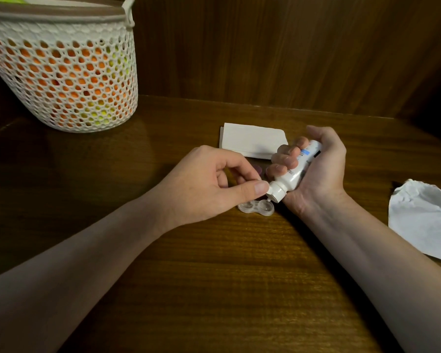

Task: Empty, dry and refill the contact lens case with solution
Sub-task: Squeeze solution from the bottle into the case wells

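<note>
Head view: your right hand (313, 171) grips the solution bottle (292, 171) tipped nozzle-down over the open lens case (256, 207) on the surface (227, 276), while your left hand (209, 184) has its fingers (257, 187) pinching at the nozzle cap. You're on the refill step, it seems; next, clear that cap and squeeze gently into each well.

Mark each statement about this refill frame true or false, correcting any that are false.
1. The right hand grips the solution bottle. True.
2. The bottle's nozzle points up, away from the lens case. False: it tilts down over the case's right well.
3. The lens case has both wells uncovered. True.
4. The left hand rests flat on the folded tissue. False: its thumb and fingers are at the bottle's cap.
5. A crumpled tissue lies inside the basket. False: it lies on the table at far right.
</note>
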### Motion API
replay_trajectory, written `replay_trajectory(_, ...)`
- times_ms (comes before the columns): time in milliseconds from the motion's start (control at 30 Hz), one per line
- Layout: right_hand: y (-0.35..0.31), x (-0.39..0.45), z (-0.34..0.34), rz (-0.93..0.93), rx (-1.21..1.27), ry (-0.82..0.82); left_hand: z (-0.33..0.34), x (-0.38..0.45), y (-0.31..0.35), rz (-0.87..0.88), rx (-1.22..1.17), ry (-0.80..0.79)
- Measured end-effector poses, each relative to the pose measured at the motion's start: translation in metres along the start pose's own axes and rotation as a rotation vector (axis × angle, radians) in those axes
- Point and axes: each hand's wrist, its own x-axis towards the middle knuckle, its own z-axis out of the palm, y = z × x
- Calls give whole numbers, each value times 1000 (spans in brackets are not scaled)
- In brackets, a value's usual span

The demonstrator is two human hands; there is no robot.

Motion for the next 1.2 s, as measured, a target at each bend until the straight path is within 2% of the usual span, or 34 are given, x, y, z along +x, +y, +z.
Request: replay_trajectory(1200,1,0,1,-16,-45,-8,0,0,2,-3,-4,-13)
